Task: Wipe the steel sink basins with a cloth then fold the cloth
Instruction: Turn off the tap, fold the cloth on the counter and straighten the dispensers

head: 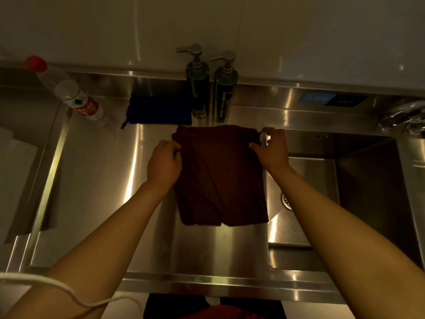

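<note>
A dark maroon cloth [218,178] lies folded into a rough rectangle on the flat steel surface [96,180] left of the deep sink basin [363,192]. My left hand [164,163] pinches the cloth's upper left edge. Over at the upper right corner, my right hand [272,149] grips the cloth near a small white tag. The cloth's right edge lies along the basin's left rim. A drain [285,200] shows in the basin floor, partly hidden by my right forearm.
Two dark pump bottles [211,88] stand at the back by the wall. A blue cloth [158,110] lies left of them. A clear bottle with a red cap [66,88] stands at the back left. A faucet [402,116] is at the right.
</note>
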`<state>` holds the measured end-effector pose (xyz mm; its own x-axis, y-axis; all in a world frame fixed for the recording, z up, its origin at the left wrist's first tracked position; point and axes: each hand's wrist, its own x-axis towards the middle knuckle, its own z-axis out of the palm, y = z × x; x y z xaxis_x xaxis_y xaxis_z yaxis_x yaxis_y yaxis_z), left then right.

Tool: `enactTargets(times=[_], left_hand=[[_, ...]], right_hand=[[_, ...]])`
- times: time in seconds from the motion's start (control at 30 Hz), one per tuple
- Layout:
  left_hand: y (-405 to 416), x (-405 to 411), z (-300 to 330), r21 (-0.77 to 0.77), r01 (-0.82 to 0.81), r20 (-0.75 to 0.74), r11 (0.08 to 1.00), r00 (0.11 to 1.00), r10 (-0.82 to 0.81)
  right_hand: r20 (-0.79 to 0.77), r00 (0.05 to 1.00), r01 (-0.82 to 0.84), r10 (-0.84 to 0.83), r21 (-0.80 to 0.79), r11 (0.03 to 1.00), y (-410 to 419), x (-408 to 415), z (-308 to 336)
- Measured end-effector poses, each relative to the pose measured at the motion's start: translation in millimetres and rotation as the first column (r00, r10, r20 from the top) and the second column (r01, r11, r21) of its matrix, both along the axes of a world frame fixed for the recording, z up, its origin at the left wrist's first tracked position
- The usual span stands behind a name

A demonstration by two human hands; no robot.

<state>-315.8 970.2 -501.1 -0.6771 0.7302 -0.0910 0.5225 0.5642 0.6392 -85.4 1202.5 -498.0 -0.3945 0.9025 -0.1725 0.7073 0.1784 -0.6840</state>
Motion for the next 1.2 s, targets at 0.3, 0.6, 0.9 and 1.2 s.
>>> enactTargets(times=[0.3, 0.6, 0.9, 1.2], left_hand=[[-88.3, 96.5, -6.3, -0.066, 0.06, 0.106, 0.996, 0.993, -0.053], [-133.6, 135.1, -8.5, -0.094, -0.265, 0.342, 0.96, 0.897, 0.281], [-139.4, 138.5, 2.0, -0.058, -0.356, 0.428, 0.933, 0.835, 0.346], [-132.2, 143.4, 1.3, -0.061, -0.353, 0.412, 0.934, 0.843, 0.346]], right_hand=[[-0.043, 0.997, -0.07, 0.064, -0.173, 0.982, -123.4, 82.5, 3.6], [0.032, 0.995, 0.097, -0.092, -0.233, 0.968, -177.5, 136.1, 4.3], [-0.067, 0.976, 0.176, -0.207, -0.322, 0.93, -171.6, 132.5, 21.4], [-0.111, 0.977, 0.132, -0.18, -0.346, 0.929, -178.8, 141.0, 26.3]])
